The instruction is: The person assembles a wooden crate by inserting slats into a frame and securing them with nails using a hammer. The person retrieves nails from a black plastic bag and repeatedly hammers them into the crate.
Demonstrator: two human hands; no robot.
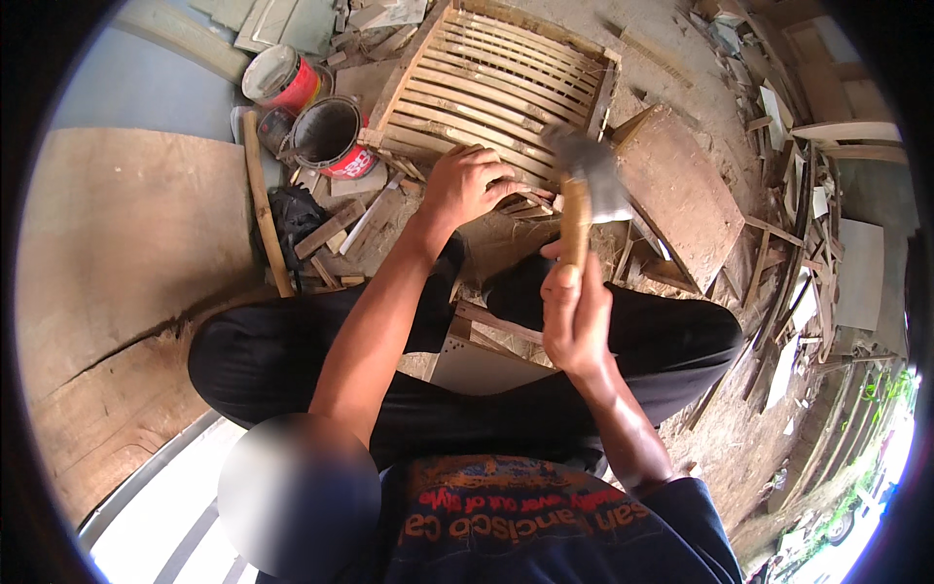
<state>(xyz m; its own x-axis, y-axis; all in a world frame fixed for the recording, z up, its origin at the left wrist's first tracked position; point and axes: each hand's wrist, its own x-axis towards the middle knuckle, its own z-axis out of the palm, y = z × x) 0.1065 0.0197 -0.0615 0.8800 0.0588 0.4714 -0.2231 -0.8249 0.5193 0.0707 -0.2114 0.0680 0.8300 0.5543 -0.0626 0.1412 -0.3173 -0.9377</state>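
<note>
My right hand point(576, 316) is wrapped round the wooden handle of a hatchet point(576, 219). Its broad grey metal head is smeared by motion and hangs over the near right corner of a slatted wooden frame point(491, 83). At the near edge of that frame, my left hand point(467, 185) has its fingers bent and closed on the end of a thin wooden slat point(533, 195). Whether a nail is also between those fingertips I cannot tell. The frame lies on the ground beyond my feet, with parallel slats running across it.
Red-sided buckets point(331, 136) stand left of the frame. A wooden pole point(265, 204) leans beside a large plywood sheet point(146, 214). Right of the frame lies a brown board point(681, 190). Scrap wood point(778, 282) litters the right side. My crossed legs point(282, 346) border the work.
</note>
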